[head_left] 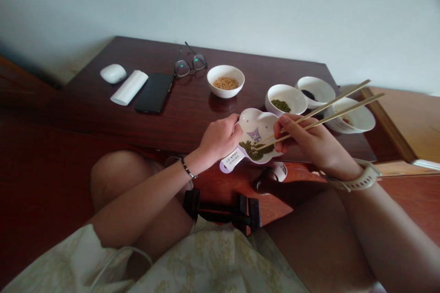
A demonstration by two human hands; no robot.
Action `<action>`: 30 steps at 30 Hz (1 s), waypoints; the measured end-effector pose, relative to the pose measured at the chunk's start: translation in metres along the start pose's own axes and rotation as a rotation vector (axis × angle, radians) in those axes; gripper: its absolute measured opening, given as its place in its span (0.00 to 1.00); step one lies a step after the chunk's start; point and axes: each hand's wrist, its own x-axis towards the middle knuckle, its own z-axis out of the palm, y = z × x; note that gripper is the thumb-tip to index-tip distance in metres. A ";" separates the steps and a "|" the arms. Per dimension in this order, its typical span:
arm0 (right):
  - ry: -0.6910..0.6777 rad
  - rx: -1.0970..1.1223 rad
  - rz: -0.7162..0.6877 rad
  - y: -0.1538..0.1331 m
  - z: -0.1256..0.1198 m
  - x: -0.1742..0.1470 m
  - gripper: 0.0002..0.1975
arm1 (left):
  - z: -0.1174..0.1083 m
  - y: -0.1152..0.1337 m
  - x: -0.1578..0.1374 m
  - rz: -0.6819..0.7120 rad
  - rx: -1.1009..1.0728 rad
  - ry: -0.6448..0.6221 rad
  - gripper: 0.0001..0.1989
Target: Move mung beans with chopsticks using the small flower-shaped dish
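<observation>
My left hand [222, 136] grips the rim of a white and lilac cloud-shaped dish [256, 121], tilted toward me at the table's front edge. Its short handle carries a white label and points toward me. A cartoon figure decorates the inside, and green beans [256, 152] are gathered along the near side. Closed around a pair of wooden chopsticks [338, 105], my right hand [305, 139] holds their tips down among those beans. Whether a bean is pinched between the tips is too small to tell. Just behind the dish stands a white bowl [292, 94] with more green beans.
A bowl of yellowish beans [226, 83] stands mid-table. At right are a bowl with black beans [318, 86] and another bowl [362, 116] with a few reddish bits. Glasses [189, 66], a black phone [154, 94], a white case [129, 88] and a white rounded object [113, 73] lie left.
</observation>
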 end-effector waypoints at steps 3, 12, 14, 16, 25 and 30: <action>-0.002 -0.008 0.022 -0.001 -0.002 -0.001 0.27 | -0.001 0.000 0.000 -0.002 0.005 -0.007 0.17; -0.010 -0.005 0.030 0.005 0.000 0.002 0.30 | -0.003 0.002 0.000 -0.021 -0.019 -0.022 0.17; -0.013 -0.009 0.029 0.004 -0.001 0.002 0.29 | -0.003 0.001 0.000 -0.020 -0.018 -0.025 0.17; -0.008 -0.008 0.020 0.003 -0.001 0.001 0.28 | -0.002 0.001 0.000 -0.020 -0.019 -0.025 0.17; -0.033 -0.018 -0.007 0.002 0.003 0.000 0.26 | -0.003 0.004 0.000 -0.021 -0.007 -0.017 0.16; -0.012 0.013 0.023 0.006 0.006 0.001 0.26 | -0.004 0.003 0.000 -0.021 -0.014 -0.023 0.16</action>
